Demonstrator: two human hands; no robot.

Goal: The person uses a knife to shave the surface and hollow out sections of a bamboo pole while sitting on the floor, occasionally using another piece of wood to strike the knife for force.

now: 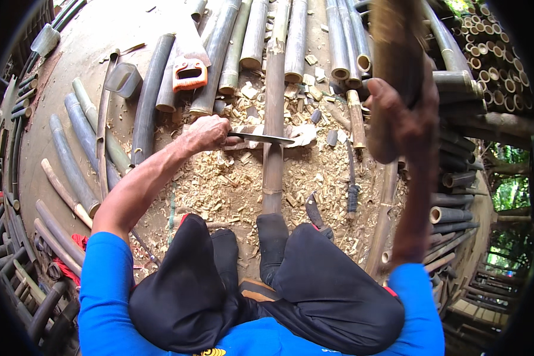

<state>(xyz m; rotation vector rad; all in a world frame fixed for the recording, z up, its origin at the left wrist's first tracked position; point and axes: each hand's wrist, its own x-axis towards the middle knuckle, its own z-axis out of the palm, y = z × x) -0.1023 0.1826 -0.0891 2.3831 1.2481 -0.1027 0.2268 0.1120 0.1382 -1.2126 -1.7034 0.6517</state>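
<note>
A knife point(264, 138) is gripped by my left hand point(210, 132), with its blade lying across a brown bamboo pole point(273, 113). This pole runs away from me down the middle, its near end by my right foot point(272, 240). High on the right, my right hand point(406, 113) is wrapped round a thick wooden mallet point(396, 59), raised and blurred by motion. Nearer me on the ground lie a curved blade point(312, 209) and a dark tool with a wrapped handle point(352, 199).
Wood chips point(219, 190) cover the ground around the pole. Beyond them lie several bamboo poles point(219, 59) and an orange-handled saw point(190, 74). A clear plastic container point(123, 80) sits at the left. Stacked bamboo point(492, 56) lines the right side.
</note>
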